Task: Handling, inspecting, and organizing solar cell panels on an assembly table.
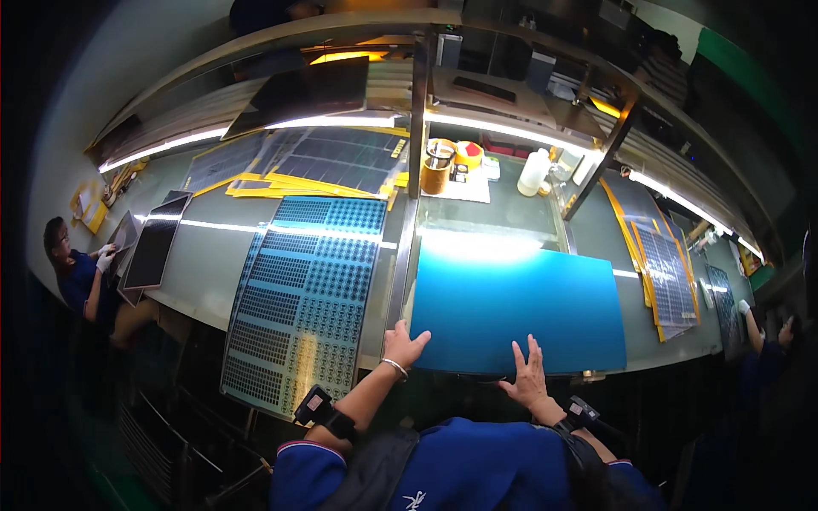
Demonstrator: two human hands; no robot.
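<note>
A smooth blue rectangular panel [520, 311] lies flat in front of me on the workbench, with a bright reflection of the lamp at its far edge. My left hand [406, 347] is beside the panel's near left corner, thumb apart from the fingers; whether it touches the edge I cannot tell. Over the panel's near edge, my right hand [528, 376] has its fingers spread, and nothing shows in its grasp. To the left of my left hand is a blue sheet printed with rows of dark patterns [300, 298], partly jutting past the bench's front edge.
Dark gridded sheets with yellow borders [336, 157] are stacked at the back left, and more gridded sheets [669, 272] lie on the right. A brown cup [435, 170] and a white bottle [534, 173] stand behind the panel. Metal shelf posts [416, 111] rise from the bench. Co-workers are at both sides.
</note>
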